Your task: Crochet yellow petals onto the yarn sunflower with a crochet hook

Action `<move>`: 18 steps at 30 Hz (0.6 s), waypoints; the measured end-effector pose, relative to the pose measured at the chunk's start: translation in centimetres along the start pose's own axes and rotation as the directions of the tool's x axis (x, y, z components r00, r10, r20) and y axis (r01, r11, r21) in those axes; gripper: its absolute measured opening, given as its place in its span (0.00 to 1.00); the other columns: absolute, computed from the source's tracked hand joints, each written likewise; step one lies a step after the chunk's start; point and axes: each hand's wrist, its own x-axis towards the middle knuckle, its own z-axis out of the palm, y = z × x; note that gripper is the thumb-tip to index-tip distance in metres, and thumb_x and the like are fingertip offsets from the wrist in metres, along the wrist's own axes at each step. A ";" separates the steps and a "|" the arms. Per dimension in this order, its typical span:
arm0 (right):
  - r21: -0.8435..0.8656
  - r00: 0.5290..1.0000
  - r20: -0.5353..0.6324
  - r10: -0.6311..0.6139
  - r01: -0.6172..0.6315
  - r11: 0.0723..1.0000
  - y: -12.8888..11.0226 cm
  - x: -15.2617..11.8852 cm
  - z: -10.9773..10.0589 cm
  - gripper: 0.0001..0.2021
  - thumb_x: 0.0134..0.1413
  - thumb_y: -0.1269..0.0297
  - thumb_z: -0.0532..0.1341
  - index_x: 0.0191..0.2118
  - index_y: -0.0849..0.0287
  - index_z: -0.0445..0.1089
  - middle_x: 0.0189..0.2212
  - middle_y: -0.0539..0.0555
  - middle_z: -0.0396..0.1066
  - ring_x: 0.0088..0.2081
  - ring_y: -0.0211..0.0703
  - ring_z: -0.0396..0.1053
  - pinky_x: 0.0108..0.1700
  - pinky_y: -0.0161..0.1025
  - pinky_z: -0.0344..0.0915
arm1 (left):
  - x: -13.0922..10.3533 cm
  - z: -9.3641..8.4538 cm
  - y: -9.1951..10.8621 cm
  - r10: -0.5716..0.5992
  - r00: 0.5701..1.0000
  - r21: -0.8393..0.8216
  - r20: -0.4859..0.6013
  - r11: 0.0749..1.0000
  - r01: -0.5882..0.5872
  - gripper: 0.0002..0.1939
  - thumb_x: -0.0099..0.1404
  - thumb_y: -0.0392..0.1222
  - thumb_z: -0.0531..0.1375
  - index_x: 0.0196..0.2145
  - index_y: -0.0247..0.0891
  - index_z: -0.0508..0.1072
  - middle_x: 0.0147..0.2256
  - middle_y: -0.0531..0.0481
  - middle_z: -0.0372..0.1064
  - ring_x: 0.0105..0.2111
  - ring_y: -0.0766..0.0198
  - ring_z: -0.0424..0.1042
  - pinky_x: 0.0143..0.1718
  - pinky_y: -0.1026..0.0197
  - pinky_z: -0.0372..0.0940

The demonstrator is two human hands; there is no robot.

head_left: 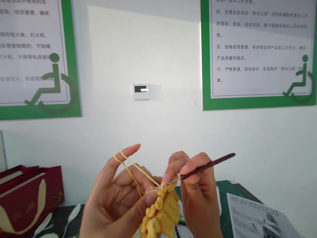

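A yellow crocheted piece (pixel 163 213) hangs between my hands, its bumpy stitches facing me. My left hand (pixel 123 194) pinches its upper edge between thumb and fingers, while the raised index finger carries a loop of yellow yarn (pixel 138 169) running down to the stitches. In my right hand (pixel 196 190) is a crochet hook with a dark red handle (pixel 212 164), held near its metal shaft. The hook's metal end lies at the top edge of the piece, by my left thumb; its very tip is hard to make out.
Dark red gift bags (pixel 18 202) stand at the lower left, beside white leaf-shaped pieces (pixel 72 215). A green cutting mat (pixel 224 192) and a printed sheet (pixel 265 230) lie at the right. Green-framed posters and a small panel (pixel 141 92) are on the wall.
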 end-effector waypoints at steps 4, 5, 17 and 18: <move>-0.109 0.997 0.035 -0.065 0.069 0.992 -0.5 0.2 -0.4 0.04 0.73 0.58 0.61 0.43 0.48 0.69 0.31 0.50 0.82 0.40 0.47 0.68 0.44 0.44 0.67 | 0.1 0.3 -0.2 0.023 1.000 0.000 -0.011 1.000 -0.023 0.33 0.58 0.36 0.75 0.60 0.44 0.73 0.26 0.51 0.74 0.32 0.51 0.80 0.31 0.58 0.74; -0.141 0.996 0.041 -0.078 0.083 0.986 -0.6 0.2 -0.5 0.03 0.73 0.59 0.61 0.43 0.49 0.69 0.31 0.50 0.82 0.40 0.47 0.68 0.44 0.45 0.67 | 0.1 0.3 -0.2 0.023 1.000 -0.002 -0.012 1.000 -0.023 0.33 0.58 0.36 0.75 0.59 0.44 0.73 0.25 0.51 0.74 0.33 0.50 0.81 0.32 0.58 0.75; -0.456 0.959 0.179 -0.220 0.279 0.845 -2.3 0.3 -0.9 0.04 0.74 0.61 0.59 0.43 0.50 0.68 0.34 0.49 0.83 0.37 0.47 0.74 0.50 0.54 0.65 | -0.1 -0.1 0.1 0.040 0.998 0.101 -0.053 0.994 -0.034 0.32 0.57 0.36 0.75 0.58 0.43 0.75 0.27 0.50 0.79 0.24 0.61 0.77 0.31 0.62 0.75; -0.472 0.954 0.187 -0.235 0.297 0.830 -2.4 0.3 -0.8 0.04 0.74 0.61 0.59 0.43 0.50 0.69 0.34 0.49 0.83 0.36 0.47 0.74 0.50 0.54 0.65 | -0.1 -0.1 0.1 0.052 0.997 0.104 -0.055 0.994 -0.046 0.31 0.57 0.36 0.75 0.58 0.43 0.75 0.27 0.50 0.78 0.24 0.61 0.77 0.30 0.63 0.74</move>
